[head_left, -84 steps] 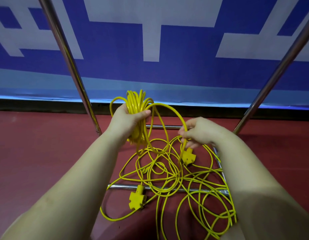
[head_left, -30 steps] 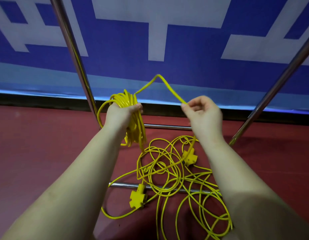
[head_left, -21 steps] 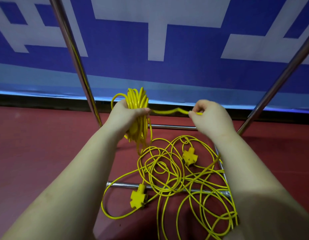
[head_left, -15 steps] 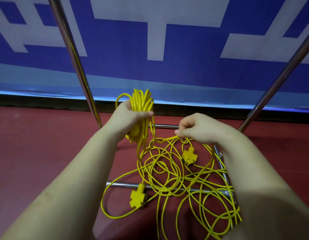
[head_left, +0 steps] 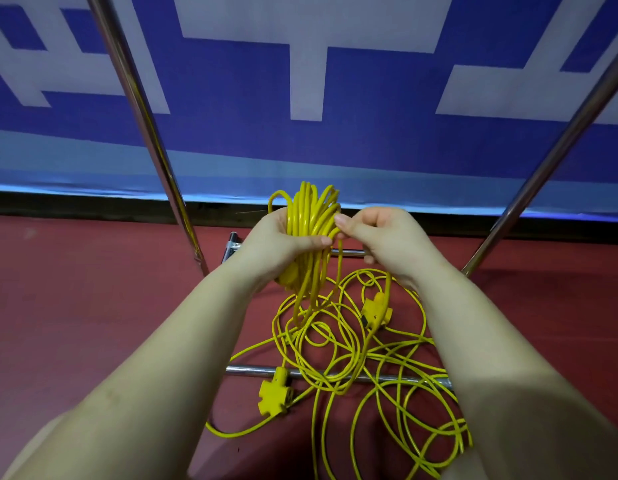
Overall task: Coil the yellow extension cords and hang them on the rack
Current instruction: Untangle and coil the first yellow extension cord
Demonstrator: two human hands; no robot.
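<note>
My left hand (head_left: 280,242) grips a bundle of yellow cord loops (head_left: 312,216), thumb across the front of the coil. My right hand (head_left: 387,237) is pressed against the coil's right side and pinches a strand of the same cord, which runs down under the wrist. Loose yellow cord (head_left: 335,344) lies tangled on the red floor below. Two yellow socket blocks lie in the tangle, one (head_left: 376,311) below my right wrist, one (head_left: 274,396) beside the rack's near base bar (head_left: 252,370).
The rack's two chrome uprights rise on the left (head_left: 145,126) and the right (head_left: 550,157). A far base bar (head_left: 349,252) crosses behind my hands. A blue and white banner (head_left: 370,98) covers the wall behind. Red floor (head_left: 93,306) spreads to both sides.
My right hand lifted a length of cord from the pile and brought it left onto the coil. The bundle in my left hand gained a loop; the floor tangle shifted slightly.
</note>
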